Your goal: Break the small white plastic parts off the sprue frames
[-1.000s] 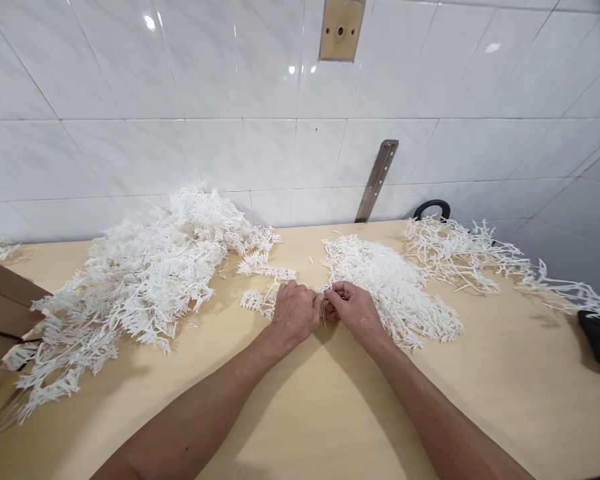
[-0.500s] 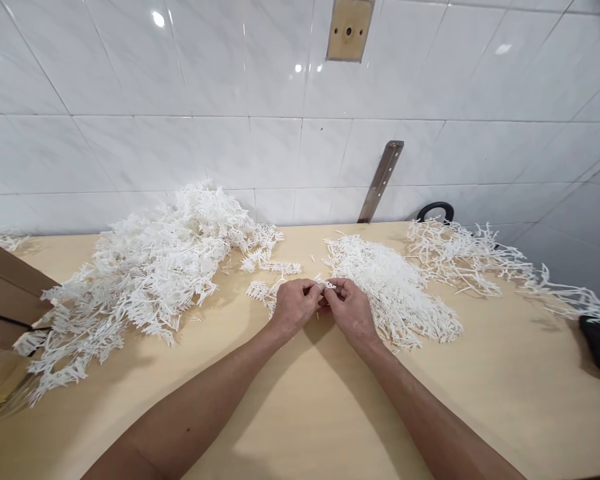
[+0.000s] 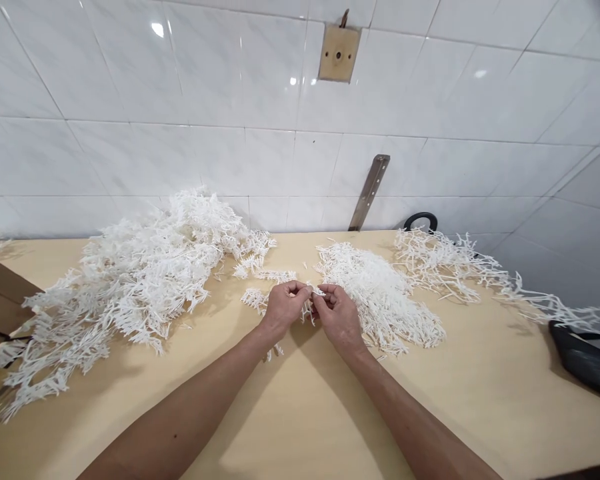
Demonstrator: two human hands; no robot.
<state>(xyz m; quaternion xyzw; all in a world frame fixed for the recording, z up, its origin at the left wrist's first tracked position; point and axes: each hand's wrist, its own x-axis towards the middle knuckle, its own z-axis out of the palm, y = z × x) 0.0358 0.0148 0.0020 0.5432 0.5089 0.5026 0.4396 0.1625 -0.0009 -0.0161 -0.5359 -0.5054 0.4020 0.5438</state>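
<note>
My left hand (image 3: 284, 308) and my right hand (image 3: 341, 319) meet over the table, thumbs and fingertips pinched on a small white branched plastic piece (image 3: 316, 290). Fingers cover much of it, and a few prongs hang below. Left of my hands rises a big tangled heap of white branched plastic pieces (image 3: 155, 267). A few loose pieces (image 3: 276, 275) lie between that heap and my left hand. Just beyond my right hand is a flatter pile of short white plastic sticks (image 3: 380, 290).
Thin, bare-looking white branches (image 3: 440, 263) spread at the back right, by a black ring-shaped handle (image 3: 421, 219). A black object (image 3: 583, 357) sits at the right edge, a brown box (image 3: 5, 287) at the left. A metal strip (image 3: 370, 193) leans on the tiled wall.
The view has shifted, so the scene sits slightly lower and further left. My hands stay together on the white piece, and more of its prongs show between them.
</note>
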